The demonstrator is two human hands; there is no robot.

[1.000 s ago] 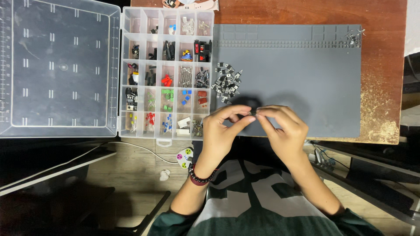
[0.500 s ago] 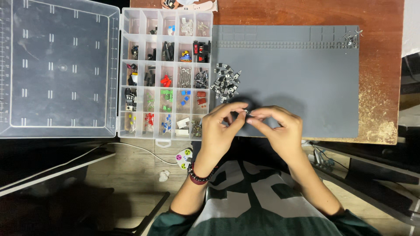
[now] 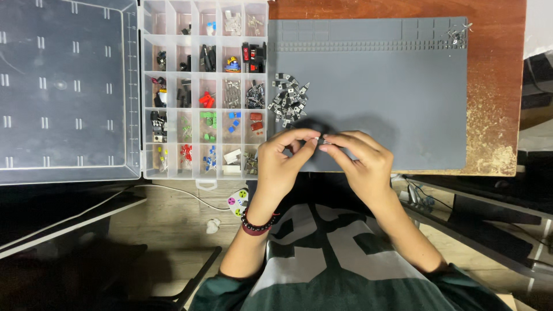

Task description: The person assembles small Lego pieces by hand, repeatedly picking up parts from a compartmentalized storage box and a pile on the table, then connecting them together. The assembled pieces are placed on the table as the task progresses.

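My left hand (image 3: pixel 282 161) and my right hand (image 3: pixel 363 158) meet fingertip to fingertip over the near edge of a grey work mat (image 3: pixel 391 92). Between the fingertips sits a tiny dark electronic part with metal legs (image 3: pixel 322 140), pinched from both sides. A beaded bracelet (image 3: pixel 256 226) circles my left wrist. Just beyond my left hand lies a loose pile of small black components with metal tabs (image 3: pixel 289 101) on the mat.
A clear compartment box (image 3: pixel 204 86) with several sorted small parts stands left of the mat, its lid (image 3: pixel 63 86) folded open further left. The wooden tabletop (image 3: pixel 495 115) shows worn patches at the right. A few small parts (image 3: pixel 458 33) lie at the mat's far right corner.
Both hands have stayed together over the mat's near edge, shifting only slightly while the fingers work the tiny part.
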